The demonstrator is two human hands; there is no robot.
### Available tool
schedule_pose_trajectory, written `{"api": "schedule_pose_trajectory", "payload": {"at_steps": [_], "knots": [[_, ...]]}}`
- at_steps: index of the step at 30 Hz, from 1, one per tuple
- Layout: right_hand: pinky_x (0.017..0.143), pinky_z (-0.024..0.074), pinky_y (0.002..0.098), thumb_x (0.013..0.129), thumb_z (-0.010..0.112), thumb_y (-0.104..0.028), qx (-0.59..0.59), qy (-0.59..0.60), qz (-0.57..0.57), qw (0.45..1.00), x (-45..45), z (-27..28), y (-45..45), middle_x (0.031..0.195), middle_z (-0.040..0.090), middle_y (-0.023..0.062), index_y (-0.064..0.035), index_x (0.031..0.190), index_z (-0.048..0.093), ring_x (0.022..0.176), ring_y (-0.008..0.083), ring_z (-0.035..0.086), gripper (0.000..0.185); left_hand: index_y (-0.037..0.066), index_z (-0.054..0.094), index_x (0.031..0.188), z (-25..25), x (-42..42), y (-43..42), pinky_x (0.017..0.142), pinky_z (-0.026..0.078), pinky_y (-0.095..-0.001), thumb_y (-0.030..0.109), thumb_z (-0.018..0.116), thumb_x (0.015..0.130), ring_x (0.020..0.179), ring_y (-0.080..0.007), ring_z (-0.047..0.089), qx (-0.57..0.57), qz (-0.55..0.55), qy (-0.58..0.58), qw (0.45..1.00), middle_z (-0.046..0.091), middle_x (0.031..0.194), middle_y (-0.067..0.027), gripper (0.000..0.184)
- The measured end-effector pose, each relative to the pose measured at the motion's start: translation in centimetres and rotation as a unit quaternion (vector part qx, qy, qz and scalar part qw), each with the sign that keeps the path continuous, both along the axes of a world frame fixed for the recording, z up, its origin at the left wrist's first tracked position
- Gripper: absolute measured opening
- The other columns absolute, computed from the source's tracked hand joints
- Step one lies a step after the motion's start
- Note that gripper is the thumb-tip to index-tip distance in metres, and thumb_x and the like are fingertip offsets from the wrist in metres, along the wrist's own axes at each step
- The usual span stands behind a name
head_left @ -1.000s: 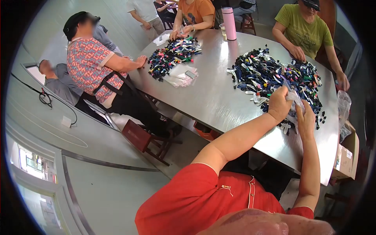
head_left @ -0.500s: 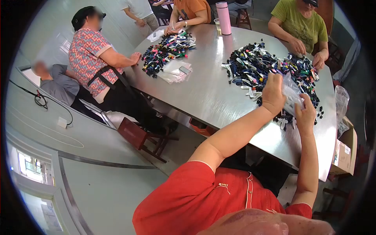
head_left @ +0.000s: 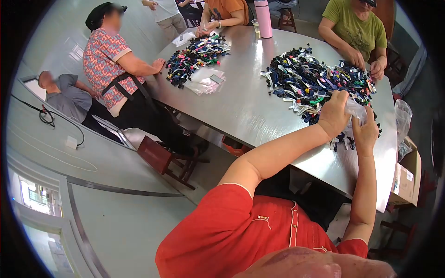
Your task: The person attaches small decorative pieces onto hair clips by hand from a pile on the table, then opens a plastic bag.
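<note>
A clear plastic bag [head_left: 356, 110] is stretched between my two hands over the near edge of a big pile of small clips [head_left: 296, 76]. My left hand [head_left: 334, 113] is closed on the bag's left side. On the other side, my right hand [head_left: 366, 129] grips the bag with fingers and thumb pointing up. The pile mixes black, dark blue and white pieces with a few bright ones. What the bag holds, if anything, I cannot make out.
A metal table [head_left: 245, 102] carries a second clip pile [head_left: 197, 58], flat plastic bags [head_left: 206, 81], a pink bottle [head_left: 263, 18] and a cup [head_left: 256, 28]. A person in green [head_left: 354, 28] handles clips opposite. A cardboard box [head_left: 405, 180] and a wooden stool [head_left: 169, 160] stand beside the table.
Both hands have moved closer together, my left slightly right and down. The bag has gone from hanging long to bunched between them.
</note>
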State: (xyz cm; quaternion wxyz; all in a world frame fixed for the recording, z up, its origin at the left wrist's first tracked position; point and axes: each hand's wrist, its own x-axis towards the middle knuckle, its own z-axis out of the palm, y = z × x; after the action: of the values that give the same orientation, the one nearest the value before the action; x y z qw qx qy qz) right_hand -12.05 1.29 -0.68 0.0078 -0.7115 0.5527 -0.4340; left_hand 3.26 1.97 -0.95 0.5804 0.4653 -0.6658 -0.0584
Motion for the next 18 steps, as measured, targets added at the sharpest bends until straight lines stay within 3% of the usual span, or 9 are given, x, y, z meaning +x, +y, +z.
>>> {"api": "schedule_pose_trajectory", "payload": {"at_steps": [3,6,8,18], "knots": [[0.076,0.0533,0.0413,0.088,0.068,-0.024,-0.025,0.017,0.004,1.000,-0.1,-0.1,-0.1,0.095,0.071,0.0232,-0.0066,0.125,0.062,0.081,0.0375,0.070,0.041,0.004,0.051,0.109,-0.1,0.4,-0.7,0.079,0.051,-0.0510,0.005,0.070,0.078,0.092,-0.0455,0.062,0.033,0.031,-0.008,0.999,0.058,0.104,-0.0215,0.037],[0.075,0.0528,0.0411,0.091,0.064,-0.023,-0.041,0.017,0.043,0.998,-0.6,-0.5,-0.8,0.093,0.070,0.0238,-0.0044,0.120,0.065,0.080,0.0368,0.070,0.034,0.004,0.053,0.107,-0.4,0.6,-1.2,0.080,0.051,-0.0501,0.007,0.071,0.079,0.093,-0.0437,0.061,0.055,0.050,-0.002,0.997,0.061,0.100,-0.0204,0.033],[0.079,0.0525,0.0430,0.092,0.061,-0.024,0.030,-0.036,0.045,0.998,-0.4,0.3,-0.5,0.094,0.069,0.0244,-0.0057,0.117,0.067,0.087,0.0396,0.069,0.031,0.003,0.053,0.105,-0.4,0.6,-1.3,0.080,0.051,-0.0502,0.009,0.072,0.079,0.093,-0.0435,0.061,0.059,0.054,-0.003,0.997,0.061,0.098,-0.0203,0.032],[0.076,0.0519,0.0414,0.096,0.058,-0.022,0.014,-0.010,0.052,0.998,0.2,1.1,-0.8,0.091,0.069,0.0235,-0.0065,0.116,0.068,0.084,0.0384,0.069,0.027,0.001,0.055,0.103,0.2,1.2,-1.3,0.081,0.051,-0.0493,0.011,0.073,0.080,0.093,-0.0432,0.062,0.077,0.042,0.007,0.996,0.063,0.098,-0.0211,0.031]]}}
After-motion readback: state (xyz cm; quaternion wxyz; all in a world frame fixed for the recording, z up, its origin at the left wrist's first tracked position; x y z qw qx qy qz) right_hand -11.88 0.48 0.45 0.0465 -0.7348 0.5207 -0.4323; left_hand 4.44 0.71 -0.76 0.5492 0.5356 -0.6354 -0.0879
